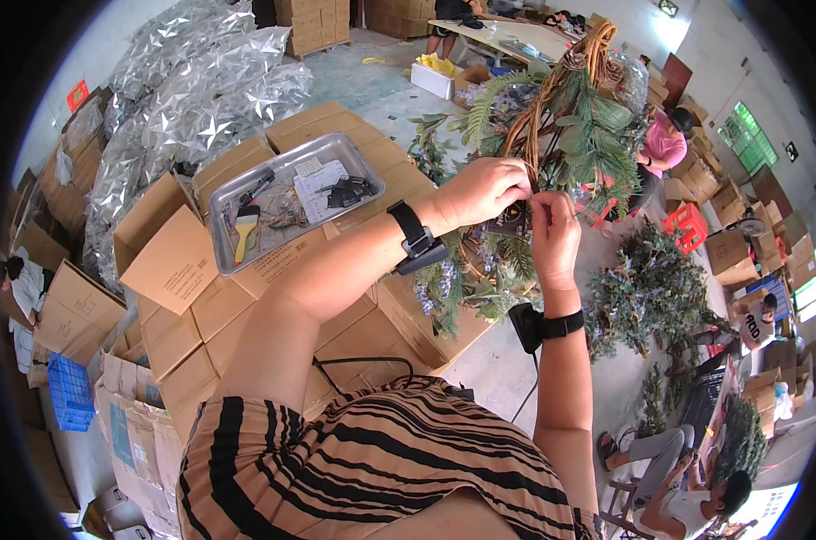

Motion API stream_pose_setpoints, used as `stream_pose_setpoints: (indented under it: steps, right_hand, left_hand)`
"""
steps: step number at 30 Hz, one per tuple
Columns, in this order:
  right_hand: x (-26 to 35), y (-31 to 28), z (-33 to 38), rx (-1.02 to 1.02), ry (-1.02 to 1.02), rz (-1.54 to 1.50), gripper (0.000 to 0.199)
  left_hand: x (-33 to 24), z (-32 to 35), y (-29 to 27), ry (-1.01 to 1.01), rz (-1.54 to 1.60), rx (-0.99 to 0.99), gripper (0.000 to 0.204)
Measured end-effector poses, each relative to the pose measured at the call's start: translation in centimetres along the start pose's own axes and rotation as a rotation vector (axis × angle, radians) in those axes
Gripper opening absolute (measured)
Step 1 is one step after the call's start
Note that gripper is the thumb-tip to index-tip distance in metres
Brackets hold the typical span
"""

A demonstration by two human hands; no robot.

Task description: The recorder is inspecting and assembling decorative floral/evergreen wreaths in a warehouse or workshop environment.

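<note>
My left hand [493, 192] is closed in a pinch at the vine ring of a wreath [523, 135]. Close beside it, my right hand [554, 238] is also closed, thumb and finger pressed together. A small black hang tag [509, 221] shows just below the left fingers and next to the right fingertips. Whatever fine piece the fingertips grip is too small to make out. Brown twisted vine, green leaves and fern-like sprigs make up the wreath, with small bluish flowers [437, 286] lower down. Both wrists wear black straps with small devices.
Stacked cartons [318, 135] stand before me, bearing a metal tray [363, 160] with a brush [245, 236], cards and black tags. Left are an open carton [169, 243] and plastic-wrapped silver stars [210, 126]. Greenery [651, 288], a red stool [686, 227] and several people lie right.
</note>
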State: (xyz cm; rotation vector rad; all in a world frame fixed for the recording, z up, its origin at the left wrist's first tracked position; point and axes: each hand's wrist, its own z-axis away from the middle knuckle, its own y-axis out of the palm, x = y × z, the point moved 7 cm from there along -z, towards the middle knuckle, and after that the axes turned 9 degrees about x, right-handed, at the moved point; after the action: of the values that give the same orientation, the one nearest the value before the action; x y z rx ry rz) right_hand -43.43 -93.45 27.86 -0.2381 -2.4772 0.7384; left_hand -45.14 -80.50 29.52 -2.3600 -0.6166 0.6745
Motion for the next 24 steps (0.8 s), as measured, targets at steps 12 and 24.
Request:
stream_pose_setpoints:
  steps: [12, 24]
  right_hand:
    - [-1.2, 0.2, 0.6, -0.072, 0.029, -0.048, 0.006]
    - [-3.1, 0.7, 1.1, -0.053, 0.090, -0.272, 0.007]
  left_hand:
    - [0.7, 0.3, 0.4, -0.053, 0.076, -0.076, 0.007]
    - [1.0, 0.2, 0.0, -0.048, 0.140, -0.020, 0.005]
